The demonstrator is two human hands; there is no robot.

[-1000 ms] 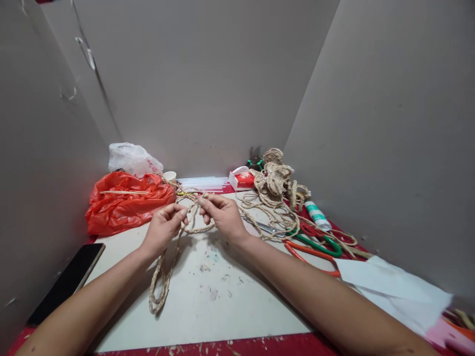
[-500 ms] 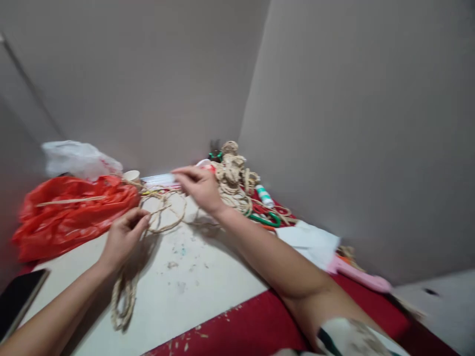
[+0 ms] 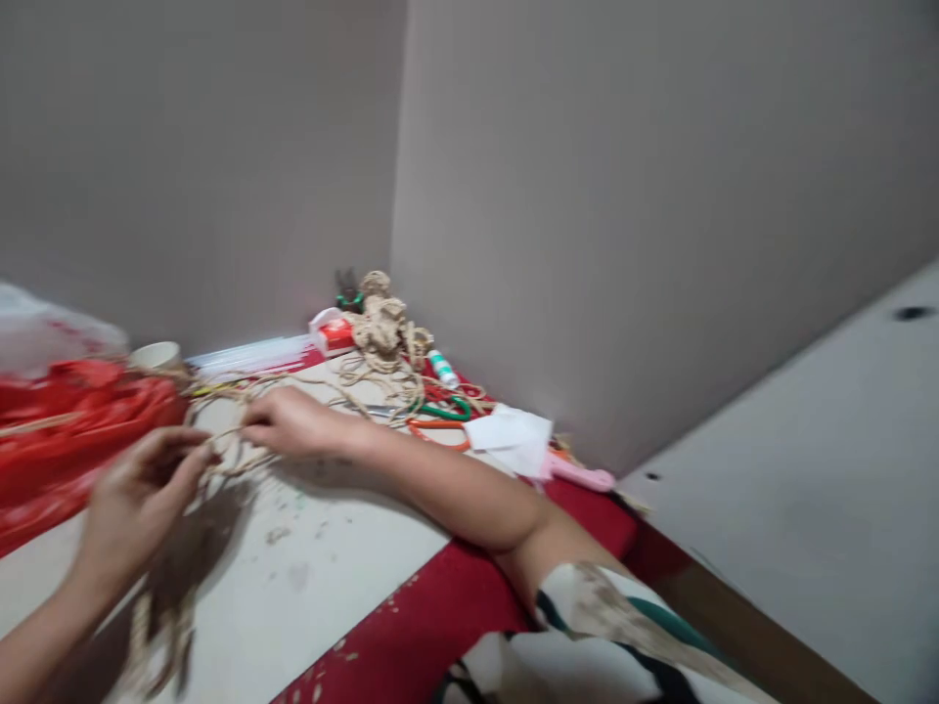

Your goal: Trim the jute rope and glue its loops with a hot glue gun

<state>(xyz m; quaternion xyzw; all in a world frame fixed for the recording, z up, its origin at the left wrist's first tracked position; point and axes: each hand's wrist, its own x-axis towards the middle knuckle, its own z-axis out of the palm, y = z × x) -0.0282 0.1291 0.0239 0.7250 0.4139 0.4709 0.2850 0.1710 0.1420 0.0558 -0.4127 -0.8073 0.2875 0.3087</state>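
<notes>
My left hand pinches a thin tan rope between thumb and fingers. Close by on the right, my right hand is closed on the same rope, its fingertips pointing left. The rope forms loops on the white board beyond and between the hands. Beneath my left hand hangs a blurred bundle of rope loops. My right hand partly hides the loops behind it.
At left lie an orange-red plastic bag, a white bag and a paper cup. Toward the corner are a rope heap, pliers, a green-and-white bottle, green and orange handles, white paper and a pink-handled tool.
My right hand has come down and toward my left hand, onto the rope. The view has swung right, so the bags and board sit further left. My left hand keeps its pinch.
</notes>
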